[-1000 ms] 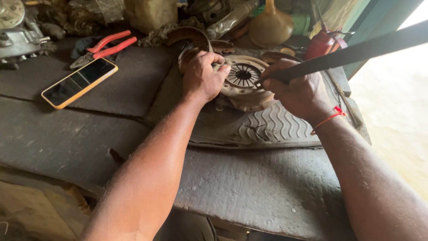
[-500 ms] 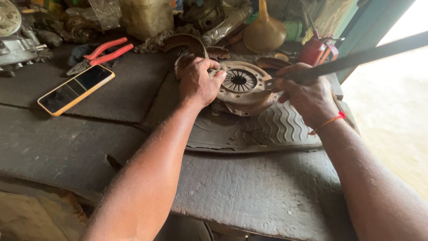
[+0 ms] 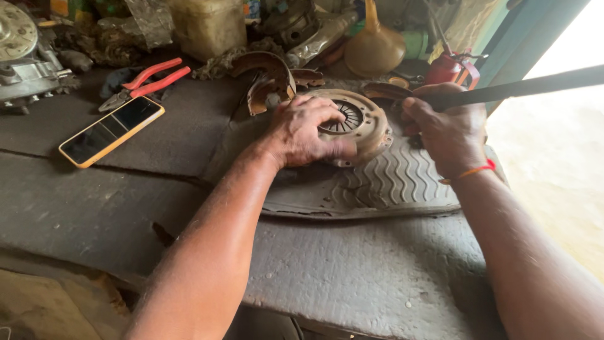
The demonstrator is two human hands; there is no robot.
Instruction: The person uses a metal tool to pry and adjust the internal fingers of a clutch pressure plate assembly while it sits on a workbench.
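Note:
A round rusty clutch pressure plate (image 3: 358, 119) lies on a ribbed rubber mat (image 3: 390, 182) on the workbench. My left hand (image 3: 305, 132) lies over its near left side and grips the rim, thumb along the front edge. My right hand (image 3: 443, 126), with a red band on the wrist, is closed around a long dark flat bar (image 3: 522, 88) that runs off to the upper right. The bar's near end sits at the plate's right edge; the tip is hidden by my fingers.
A phone in an orange case (image 3: 112, 130) and red-handled pliers (image 3: 146, 80) lie at the left. Curved brake shoes (image 3: 267, 72), a yellow funnel (image 3: 374, 47), a red can (image 3: 448, 68), a plastic tub and metal parts crowd the back. The bench edge drops off at the right.
My left hand has slid lower around the plate's near rim. My right hand stays on the bar beside the plate. The view has shifted slightly.

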